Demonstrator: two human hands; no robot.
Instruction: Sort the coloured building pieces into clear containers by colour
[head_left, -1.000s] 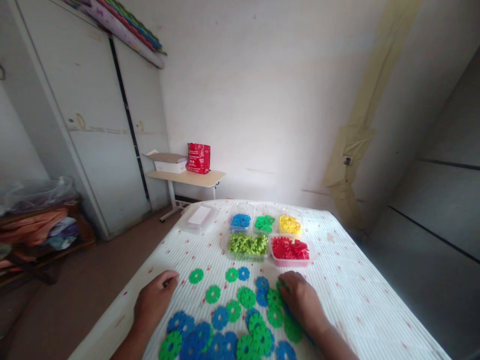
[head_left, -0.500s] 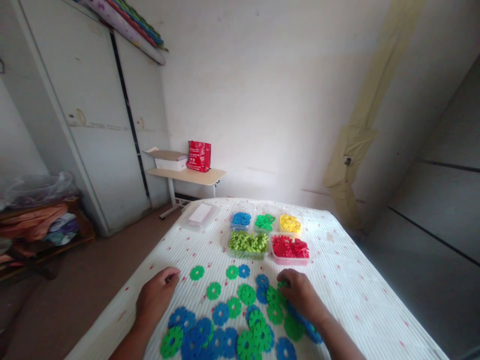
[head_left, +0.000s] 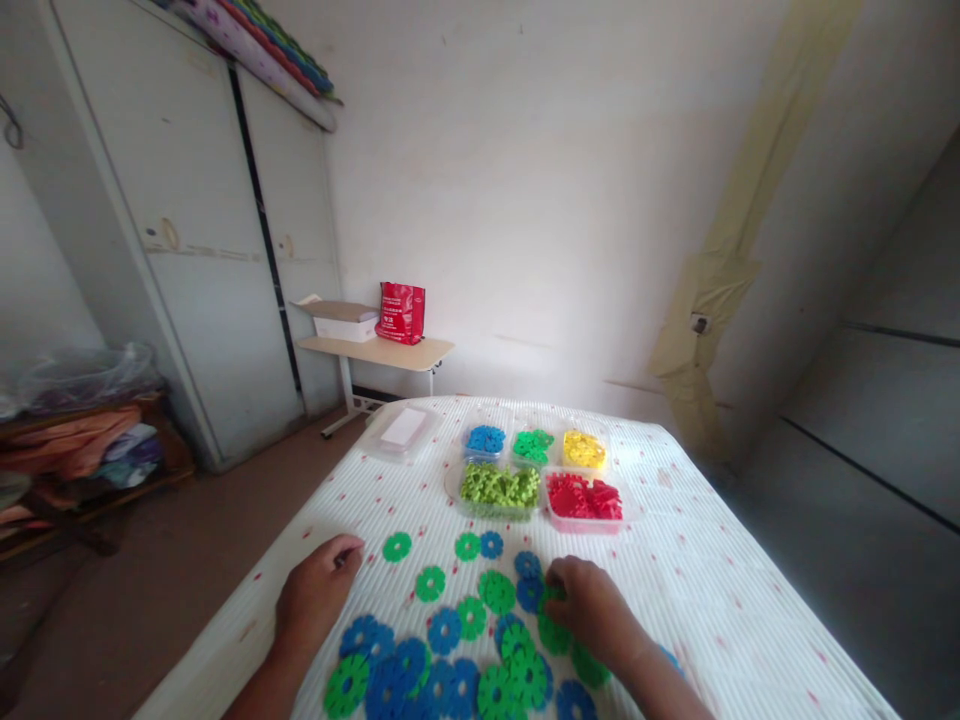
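Note:
Several flat green and blue snowflake discs lie scattered on the white cloth of the table in front of me. My left hand rests on the cloth left of the discs, fingers curled, nothing showing in it. My right hand lies over the green discs at the right of the pile, fingers bent down onto a green disc. Beyond the discs stand clear trays of sorted pieces: light green, red, blue, green and yellow.
A clear lidded box sits at the table's far left. Behind it stands a small side table with a red bag and a white box. A tall white wardrobe fills the left. Clothes lie piled at the far left.
My right hand has slid left and slightly toward me over the green discs. The left hand has hardly moved. The view has shifted a little.

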